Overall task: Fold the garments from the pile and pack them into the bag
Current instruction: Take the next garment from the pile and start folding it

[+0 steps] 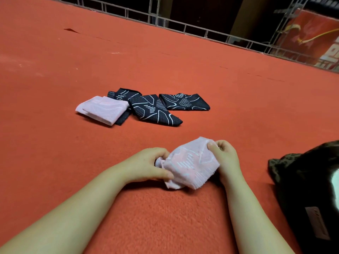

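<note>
You have a matt, fuzzy felt-like red surface (165, 217). The pink cloth (190, 165) looks soft, ribbed knit; the black cloths (156, 110) show waffle-textured weave. The dark bag (302, 189) is matt fabric.

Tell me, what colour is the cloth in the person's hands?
Pale pink with white line markings; the cloth shows best in the head view.

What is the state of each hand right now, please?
Left hand: closed, pinching the left end of the pink cloth.
Right hand: closed, pinching the same cloth's right edge.
</note>
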`<state>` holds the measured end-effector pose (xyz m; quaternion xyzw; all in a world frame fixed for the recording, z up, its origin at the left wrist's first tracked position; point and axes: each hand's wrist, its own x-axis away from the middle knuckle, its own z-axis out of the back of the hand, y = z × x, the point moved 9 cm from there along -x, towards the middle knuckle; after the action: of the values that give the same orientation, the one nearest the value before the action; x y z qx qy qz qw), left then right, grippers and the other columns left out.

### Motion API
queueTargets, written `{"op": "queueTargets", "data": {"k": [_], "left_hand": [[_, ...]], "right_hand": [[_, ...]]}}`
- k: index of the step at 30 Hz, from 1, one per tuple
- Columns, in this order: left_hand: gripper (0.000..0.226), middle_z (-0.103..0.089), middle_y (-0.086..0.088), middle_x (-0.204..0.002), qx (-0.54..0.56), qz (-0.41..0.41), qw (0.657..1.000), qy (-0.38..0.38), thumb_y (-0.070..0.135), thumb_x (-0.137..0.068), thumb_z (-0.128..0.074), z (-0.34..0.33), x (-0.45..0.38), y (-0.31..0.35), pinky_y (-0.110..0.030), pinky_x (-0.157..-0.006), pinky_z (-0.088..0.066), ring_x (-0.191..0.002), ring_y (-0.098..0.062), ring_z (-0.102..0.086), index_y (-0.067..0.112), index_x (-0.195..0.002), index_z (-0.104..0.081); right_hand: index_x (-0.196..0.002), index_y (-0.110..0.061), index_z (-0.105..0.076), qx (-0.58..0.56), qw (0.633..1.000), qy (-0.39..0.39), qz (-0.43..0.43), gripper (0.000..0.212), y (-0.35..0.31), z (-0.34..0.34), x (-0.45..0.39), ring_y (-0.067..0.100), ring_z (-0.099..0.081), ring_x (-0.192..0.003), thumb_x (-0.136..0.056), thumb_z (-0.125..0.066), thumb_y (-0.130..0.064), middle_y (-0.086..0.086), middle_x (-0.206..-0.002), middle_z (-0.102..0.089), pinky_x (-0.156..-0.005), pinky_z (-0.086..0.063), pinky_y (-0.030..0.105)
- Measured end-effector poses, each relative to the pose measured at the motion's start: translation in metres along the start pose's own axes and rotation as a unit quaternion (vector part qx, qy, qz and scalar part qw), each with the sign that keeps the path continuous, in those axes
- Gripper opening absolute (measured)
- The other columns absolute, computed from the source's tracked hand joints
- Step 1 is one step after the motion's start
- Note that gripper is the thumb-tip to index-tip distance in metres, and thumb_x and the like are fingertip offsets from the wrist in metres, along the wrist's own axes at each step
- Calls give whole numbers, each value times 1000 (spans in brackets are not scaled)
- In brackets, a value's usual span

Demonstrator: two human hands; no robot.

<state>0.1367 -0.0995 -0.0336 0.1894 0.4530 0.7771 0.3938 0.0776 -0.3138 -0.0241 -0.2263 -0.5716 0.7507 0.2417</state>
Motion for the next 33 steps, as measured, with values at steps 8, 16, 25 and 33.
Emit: {"op": "queueTargets", "data": {"k": [8,16,25,33], "left_hand": [[33,-51,28,-67,133,-58,958,246,56,-69,-47,50,2,5,-7,-63,-35,-62,8,-43,25,-80,-47],[35,-47,15,-68,169,-61,966,189,55,-75,-49,33,-4,4,-15,-58,-37,-59,2,-40,20,-78,-46],[32,-41,1,-60,208,-28,924,319,36,-89,-50,53,4,5,-13,-48,-34,-47,4,-38,15,-67,-40],[43,-48,5,-72,221,-95,884,402,65,-78,-50,80,18,3,-22,-66,-39,-66,-4,-47,22,-78,-50]], "right_hand": [[-81,-14,-54,161,985,37,45,14,-13,3,-2,18,-47,-70,-85,-65,-21,-3,-73,-51,-59,-36,24],[-117,-20,-60,256,888,-246,294,63,-61,-103,71,3,-41,-120,-83,-20,-54,-12,-116,-57,-114,-2,30],[-56,-23,-42,65,960,-225,156,31,-40,-94,47,-2,-35,-53,-71,-53,-48,-17,-53,-40,-51,-29,21],[-56,-19,-34,-61,994,-17,86,44,-34,-55,28,3,-26,-48,-95,-55,-19,-7,-54,-32,-44,-25,20]]}}
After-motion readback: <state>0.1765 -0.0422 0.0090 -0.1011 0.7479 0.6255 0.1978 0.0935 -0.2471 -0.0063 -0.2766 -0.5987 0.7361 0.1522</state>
